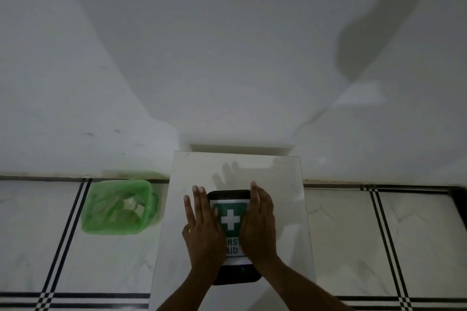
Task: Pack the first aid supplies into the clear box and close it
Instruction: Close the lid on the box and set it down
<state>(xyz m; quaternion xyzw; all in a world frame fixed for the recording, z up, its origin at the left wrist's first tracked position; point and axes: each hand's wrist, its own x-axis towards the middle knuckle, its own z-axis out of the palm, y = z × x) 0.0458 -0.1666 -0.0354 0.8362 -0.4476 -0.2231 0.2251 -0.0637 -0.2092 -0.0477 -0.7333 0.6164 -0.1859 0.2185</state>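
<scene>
Pressing flat on the box (233,232), left hand (202,230) on its left side, fingers (197,199) spread apart and straight, not clamped on anything. Right hand (259,227) lying flat on the right side of the box, fingers close together, palm down, also gripping nothing. Both hands touching the lid (228,195), thumbs near the middle, arms coming up from the bottom edge.

Between the hands, a green label (230,219) with a white cross on top of the box, with parts of the words "FIRST AID" showing under the cross. Dark rim around the label, rounded at the corners. Lid sitting down on the box; cannot tell if it is snapped tight. Cannot see what is inside the box.

Under the box, a pale table (278,184), with the box near its middle and a bit toward the person. Shadow of fingers on the table just past the box.

Left of the box, off the table and down on the floor (353,235), a green bin (121,207) with a green bag in it. White floor tiles with black stripes on both sides of the box. Past the box, a plain white wall (227,58) with big soft shadows.
</scene>
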